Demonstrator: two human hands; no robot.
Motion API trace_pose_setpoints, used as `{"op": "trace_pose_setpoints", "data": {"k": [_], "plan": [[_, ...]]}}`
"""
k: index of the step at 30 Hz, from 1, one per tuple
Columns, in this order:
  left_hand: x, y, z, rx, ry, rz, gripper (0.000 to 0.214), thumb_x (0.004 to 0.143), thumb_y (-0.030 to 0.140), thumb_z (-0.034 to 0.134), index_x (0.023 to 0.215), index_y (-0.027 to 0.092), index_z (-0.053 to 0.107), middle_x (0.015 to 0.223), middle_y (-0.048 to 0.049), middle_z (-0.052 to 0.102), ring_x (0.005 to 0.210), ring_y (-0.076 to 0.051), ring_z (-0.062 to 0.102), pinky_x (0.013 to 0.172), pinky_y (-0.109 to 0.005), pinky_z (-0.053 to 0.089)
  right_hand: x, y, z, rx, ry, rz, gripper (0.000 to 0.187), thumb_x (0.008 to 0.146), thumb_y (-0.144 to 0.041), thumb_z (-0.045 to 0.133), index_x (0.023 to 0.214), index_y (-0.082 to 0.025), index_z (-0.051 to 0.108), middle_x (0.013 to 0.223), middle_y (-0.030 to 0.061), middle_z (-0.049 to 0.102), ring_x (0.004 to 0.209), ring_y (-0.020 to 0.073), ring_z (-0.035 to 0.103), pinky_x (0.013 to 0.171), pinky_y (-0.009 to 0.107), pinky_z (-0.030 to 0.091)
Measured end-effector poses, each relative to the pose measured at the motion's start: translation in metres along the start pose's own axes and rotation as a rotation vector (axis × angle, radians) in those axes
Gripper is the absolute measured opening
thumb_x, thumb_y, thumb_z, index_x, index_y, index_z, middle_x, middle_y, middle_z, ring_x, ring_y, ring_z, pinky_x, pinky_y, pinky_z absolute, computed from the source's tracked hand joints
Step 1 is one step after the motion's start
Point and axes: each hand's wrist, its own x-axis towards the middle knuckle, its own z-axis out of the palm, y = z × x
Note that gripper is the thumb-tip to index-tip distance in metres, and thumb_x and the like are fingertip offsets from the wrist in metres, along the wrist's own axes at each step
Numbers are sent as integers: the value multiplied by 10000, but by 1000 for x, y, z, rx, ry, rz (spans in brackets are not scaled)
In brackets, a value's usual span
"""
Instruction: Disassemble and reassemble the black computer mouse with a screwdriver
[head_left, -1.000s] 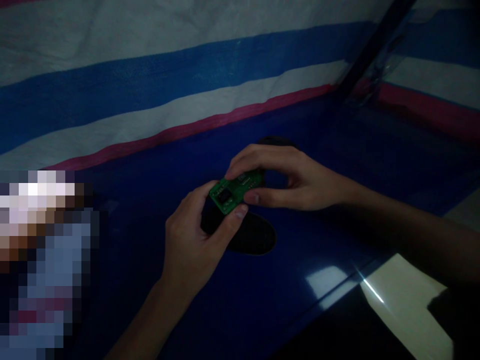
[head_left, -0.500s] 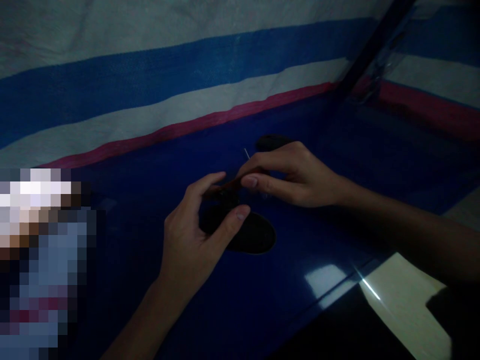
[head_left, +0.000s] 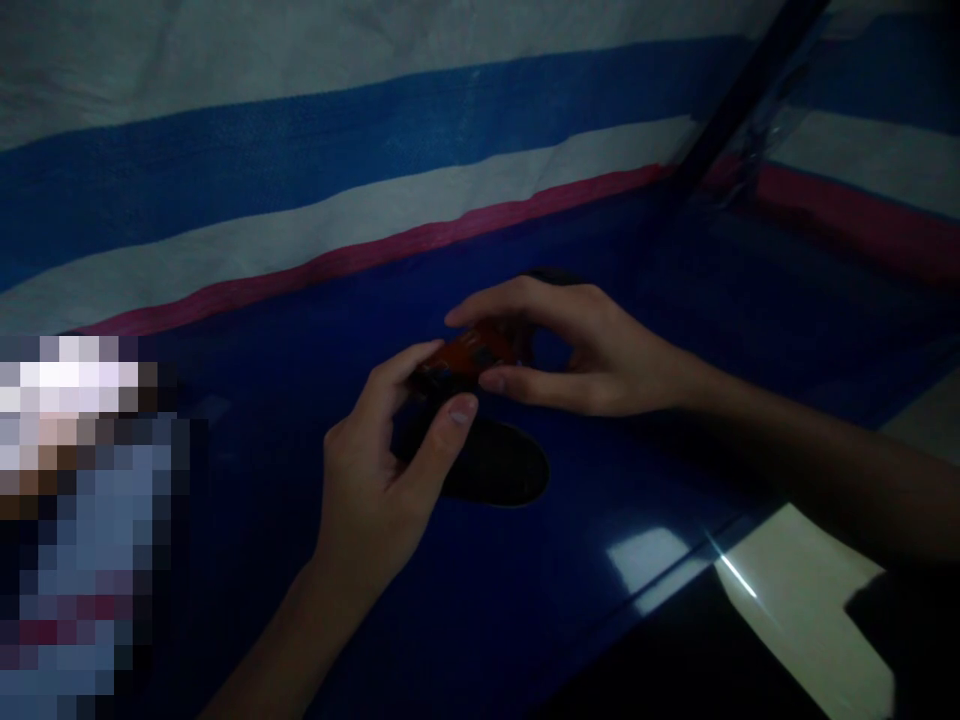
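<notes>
Over the middle of a glossy blue tabletop, between left hand and right hand: small circuit board. Now turned so as to show a reddish-orange face; a second ago green side up with a black chip in plain view, then seen edge-on. Best read as a flip between the fingertips, with the opposite side now to view. Gripped, by the look of it, near the right end between right thumb and fingers, with right forefinger arched out over the far edge. At the left end, left forefinger up against the board; left thumb stretched along the near side, too dark there to tell whether touching or just apart.

In shape, thin, flat and roughly rectangular, with a few dark parts on the orange face, too dim to name. Below, partly behind the left thumb, black oval object, matt, with a smoothly rounded end. Beyond the right knuckles, second dark object, mostly hidden, of no readable material. Across the tabletop, a hard, smooth sheen with a pale reflection. Behind, slightly rumpled striped sheet, plastic-looking, in white and blue, with red along the foot.
</notes>
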Motion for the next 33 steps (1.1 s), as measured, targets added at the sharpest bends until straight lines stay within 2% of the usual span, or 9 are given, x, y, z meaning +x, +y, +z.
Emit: {"op": "trace_pose_setpoints", "data": {"k": [4,9,14,18,22,25,28,31,33], "plan": [[3,2,-1,-60,25,-68,325,855,382,630,1164,280,625,1034,19,715,781,-135,674,778,-271,527,1,1,0,19,-42,-66,262,941,-245,523,1128,-79,601,1039,86,663,952,121,613,827,258,477],[9,9,-1,-65,42,-110,259,872,439,584,989,233,688,783,37,716,631,-111,645,600,-216,514,0,3,0,27,-80,-111,360,887,-326,618,1140,-72,593,1028,90,665,932,126,620,799,258,490],[10,7,-2,-100,0,-149,323,922,454,478,920,220,701,600,27,639,577,-141,625,548,-251,498,-4,6,3,-222,-59,-203,316,966,-321,488,1127,-81,616,938,65,689,812,118,634,690,234,462],[9,5,-2,-89,-14,-112,352,908,493,488,957,209,690,754,-2,699,700,-156,658,626,-262,524,-4,2,2,-254,0,-184,279,977,-304,473,1050,-110,660,796,25,689,678,87,605,614,210,407],[8,4,1,-90,27,-65,384,827,427,649,1154,228,623,1048,-20,708,925,-167,665,796,-272,538,-1,-4,-2,-67,-19,-6,274,966,-308,499,949,-101,678,714,1,654,603,54,562,579,185,374],[6,3,2,-68,43,-50,468,792,342,704,1236,266,576,1081,-14,688,974,-174,657,845,-296,538,1,-6,-3,64,-87,91,305,956,-329,509,847,-86,658,598,-39,551,515,29,479,504,163,327],[5,3,1,-41,23,-16,358,794,307,704,1144,276,635,1040,3,700,947,-170,664,859,-303,536,3,-5,0,198,-105,131,328,964,-310,490,771,-79,623,563,-54,497,493,18,441,467,137,318],[5,6,-1,-80,-10,-73,202,817,334,681,1006,263,683,935,29,721,836,-143,675,757,-253,547,3,-1,3,213,-53,117,268,941,-318,533,931,-68,629,724,-11,595,610,40,521,531,138,391],[6,6,-1,-155,0,-139,179,828,352,666,980,259,685,856,41,717,752,-125,666,678,-229,539,2,2,4,151,-10,53,390,884,-366,616,1154,-87,575,978,46,638,794,82,577,641,169,456]]}}
